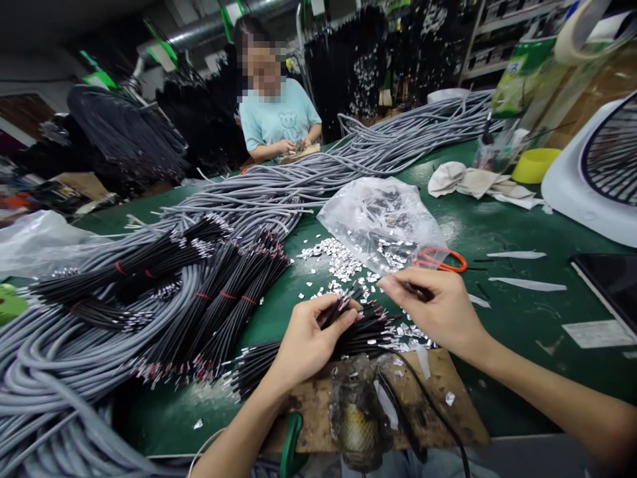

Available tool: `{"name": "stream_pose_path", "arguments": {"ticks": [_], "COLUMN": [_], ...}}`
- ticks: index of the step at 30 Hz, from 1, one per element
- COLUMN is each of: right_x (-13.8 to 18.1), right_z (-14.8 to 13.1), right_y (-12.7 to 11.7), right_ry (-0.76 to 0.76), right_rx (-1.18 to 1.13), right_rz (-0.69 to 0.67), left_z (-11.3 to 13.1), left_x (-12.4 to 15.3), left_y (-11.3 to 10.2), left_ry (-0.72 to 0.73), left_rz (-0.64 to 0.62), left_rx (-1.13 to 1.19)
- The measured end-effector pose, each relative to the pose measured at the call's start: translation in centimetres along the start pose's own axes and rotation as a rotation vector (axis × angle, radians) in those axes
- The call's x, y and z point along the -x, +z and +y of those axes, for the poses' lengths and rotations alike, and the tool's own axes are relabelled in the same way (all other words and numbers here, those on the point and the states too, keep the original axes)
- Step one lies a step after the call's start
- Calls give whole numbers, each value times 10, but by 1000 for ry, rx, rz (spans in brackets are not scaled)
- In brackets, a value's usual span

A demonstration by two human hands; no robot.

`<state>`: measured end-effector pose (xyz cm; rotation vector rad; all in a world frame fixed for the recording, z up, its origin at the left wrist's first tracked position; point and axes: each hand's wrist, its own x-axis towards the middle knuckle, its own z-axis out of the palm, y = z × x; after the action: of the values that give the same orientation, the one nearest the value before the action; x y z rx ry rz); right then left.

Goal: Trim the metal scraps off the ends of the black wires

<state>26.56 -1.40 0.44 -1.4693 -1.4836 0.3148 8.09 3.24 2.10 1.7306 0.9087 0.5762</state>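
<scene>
Several short black cables with stripped red and white wire ends [344,300] stick up from the curled fingers of my left hand [311,338]. My right hand [438,309] is closed a little to the right. A dark object [419,292], mostly hidden, lies in its palm, and its thumb and forefinger pinch close together; what is between them is too small to name. Below the hands lies a bundle of black cables [365,328]. Small silver foil pieces [336,259] are scattered just beyond, beside a clear plastic bag [383,212] holding more of them.
Before me is a wooden board [448,385] with a worn cylindrical fixture [357,418] and a green clamp [292,438]. Tied black cable bundles [219,299] and grey cables [279,182] spread leftward and behind. Orange-handled scissors [455,261], a phone [610,282] and a fan [592,172] are right. A co-worker [281,119] sits opposite.
</scene>
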Motion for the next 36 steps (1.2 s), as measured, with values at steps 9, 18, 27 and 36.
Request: {"name": "stream_pose_path", "arguments": {"ticks": [9, 18, 27, 36], "right_x": [15, 14, 10, 11], "right_z": [10, 1, -6, -12], "right_y": [11, 17, 12, 9], "right_ry": [-142, -130, -15, 26], "right_rx": [131, 12, -18, -87], "right_rz": [-331, -390, -289, -232], "left_z": [-4, -6, -3, 0], "left_x": [-5, -3, 1, 5], "left_y": [-14, -8, 6, 9], "left_ry": [4, 92, 16, 51], "left_rz": [-8, 117, 235, 339], "left_rx": [-172, -275, -12, -40]}}
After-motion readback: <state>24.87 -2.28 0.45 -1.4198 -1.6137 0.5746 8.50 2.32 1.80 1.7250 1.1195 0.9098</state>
